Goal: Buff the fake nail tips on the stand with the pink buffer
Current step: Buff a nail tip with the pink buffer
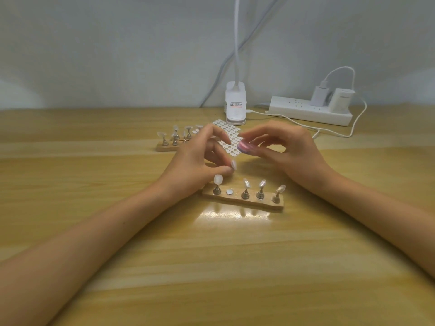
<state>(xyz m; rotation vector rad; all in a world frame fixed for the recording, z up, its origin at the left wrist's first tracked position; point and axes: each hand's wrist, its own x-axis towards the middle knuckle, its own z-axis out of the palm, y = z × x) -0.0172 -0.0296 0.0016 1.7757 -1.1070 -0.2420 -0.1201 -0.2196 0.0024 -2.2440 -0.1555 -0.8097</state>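
Left hand (pixel 200 158) pinches one nail tip (pixel 233 164) just above the stand (pixel 242 201). Right hand (pixel 287 149) grips pink buffer (pixel 244 146), above and behind stand. Four mounted tips (pixel 261 184) on stand.

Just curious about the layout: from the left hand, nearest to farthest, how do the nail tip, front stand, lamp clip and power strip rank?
1. nail tip: pinched in the left hand fingertips, facing the right hand and its pink buffer.
2. front stand: just below that hand, nearer the person.
3. lamp clip: back middle of the table.
4. power strip: back right.
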